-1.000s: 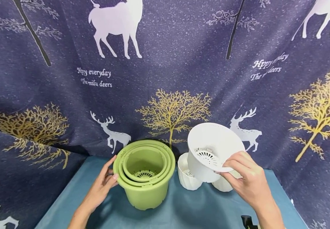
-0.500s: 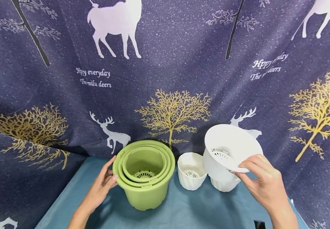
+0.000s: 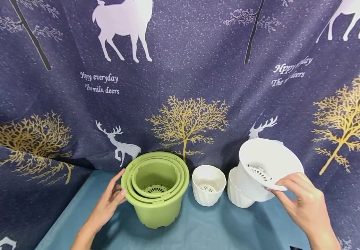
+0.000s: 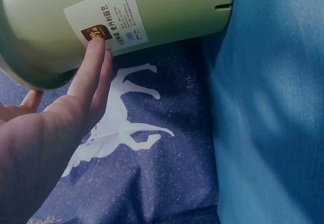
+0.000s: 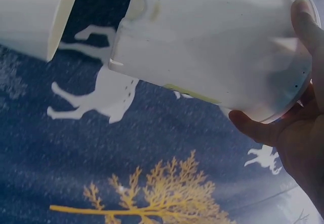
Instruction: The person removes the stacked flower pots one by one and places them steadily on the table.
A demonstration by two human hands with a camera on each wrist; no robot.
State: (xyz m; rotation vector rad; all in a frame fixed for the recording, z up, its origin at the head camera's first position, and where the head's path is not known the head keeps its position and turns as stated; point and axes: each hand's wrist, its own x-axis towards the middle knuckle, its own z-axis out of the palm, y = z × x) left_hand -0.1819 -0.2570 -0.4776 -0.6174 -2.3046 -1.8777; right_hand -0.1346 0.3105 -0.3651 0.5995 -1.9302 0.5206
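In the head view my left hand (image 3: 106,205) is at the left side of a green flowerpot (image 3: 159,211); smaller green pots (image 3: 156,177) sit nested in it. Its straight fingers touch the pot's outside, one fingertip on the paper label (image 4: 106,21) in the left wrist view. My right hand (image 3: 305,201) pinches the rim of a white flowerpot (image 3: 270,163), thumb and fingers on either side. That pot is held raised and tilted, its slotted bottom showing inside. It partly hides a small white fluted pot (image 3: 237,192) behind it.
Another small white fluted pot (image 3: 208,187) stands between the green pots and the partly hidden one. Blue cloth (image 3: 195,232) covers the table. A dark patterned curtain (image 3: 183,76) hangs behind and along the left side.
My right hand has carried the white flowerpot to the right, uncovering the small fluted pots behind it. My left hand stays at the green flowerpot.
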